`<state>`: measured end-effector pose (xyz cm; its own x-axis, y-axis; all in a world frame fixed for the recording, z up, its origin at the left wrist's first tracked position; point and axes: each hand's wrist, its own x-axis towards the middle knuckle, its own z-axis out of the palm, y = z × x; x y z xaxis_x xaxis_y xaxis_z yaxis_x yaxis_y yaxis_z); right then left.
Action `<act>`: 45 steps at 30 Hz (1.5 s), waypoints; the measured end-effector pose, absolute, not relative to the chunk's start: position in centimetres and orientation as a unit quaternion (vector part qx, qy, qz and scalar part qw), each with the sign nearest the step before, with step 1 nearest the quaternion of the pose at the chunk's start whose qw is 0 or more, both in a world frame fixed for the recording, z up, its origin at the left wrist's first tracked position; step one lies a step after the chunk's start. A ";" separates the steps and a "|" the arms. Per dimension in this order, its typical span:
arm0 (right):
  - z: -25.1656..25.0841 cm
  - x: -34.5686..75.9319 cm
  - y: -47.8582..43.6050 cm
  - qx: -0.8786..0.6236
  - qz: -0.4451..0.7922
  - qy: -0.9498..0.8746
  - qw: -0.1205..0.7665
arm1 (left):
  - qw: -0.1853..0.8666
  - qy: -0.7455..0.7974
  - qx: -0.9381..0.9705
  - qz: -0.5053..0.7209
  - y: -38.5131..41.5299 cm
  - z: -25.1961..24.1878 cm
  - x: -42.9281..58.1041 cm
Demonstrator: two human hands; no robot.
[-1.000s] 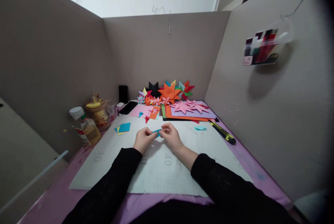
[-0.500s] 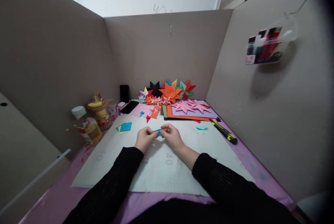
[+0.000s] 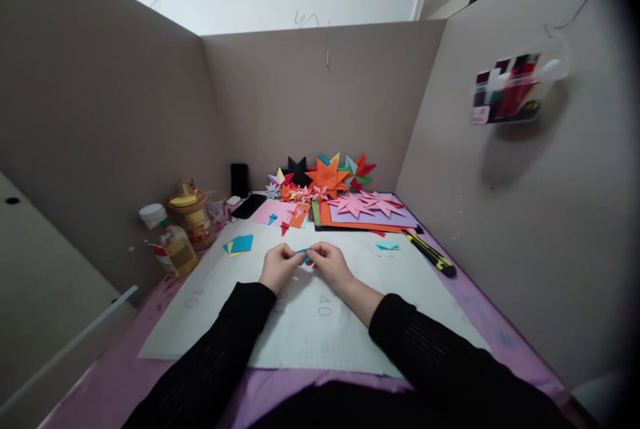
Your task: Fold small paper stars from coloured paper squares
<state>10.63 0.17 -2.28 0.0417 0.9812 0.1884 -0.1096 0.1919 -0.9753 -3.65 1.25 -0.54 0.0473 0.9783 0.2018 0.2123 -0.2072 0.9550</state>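
Between my two hands is a small folded piece of blue paper (image 3: 303,253), mostly covered by the fingers. My left hand (image 3: 278,266) pinches its left end with thumb and fingers. My right hand (image 3: 330,263) grips the other end, the fingertips close to those of the left. Both hands are just above the white sheet (image 3: 300,335) with printed numbers. Blue and yellow paper squares (image 3: 242,243) lie to the left of my hands. A light turquoise folded paper (image 3: 387,245) rests on the right. Beyond my fingers are small folded pieces, one red (image 3: 285,228) and one blue (image 3: 273,219).
Several folded paper stars (image 3: 327,177) stand against the back panel. Pink stars (image 3: 354,204) lie on stacked coloured sheets (image 3: 367,227). A yellow-black cutter (image 3: 431,254) is at right; a glue bottle (image 3: 173,249), a jar (image 3: 194,219) and a phone (image 3: 249,206) are at left.
My fingers have shifted slightly on the blue paper, and less of it shows between them. My right hand's fingers sit a little lower. Other things on the table stay put.
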 end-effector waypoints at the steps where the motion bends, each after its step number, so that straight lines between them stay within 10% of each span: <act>1: -2.3 10.6 0.2 -0.431 0.468 -0.509 0.580 | 0.397 0.490 0.605 0.486 1.3 -0.6 -3.6; 45: -1.1 11.7 -0.2 -0.420 0.362 -0.585 0.592 | 0.448 0.445 0.576 0.520 1.5 -0.1 -4.4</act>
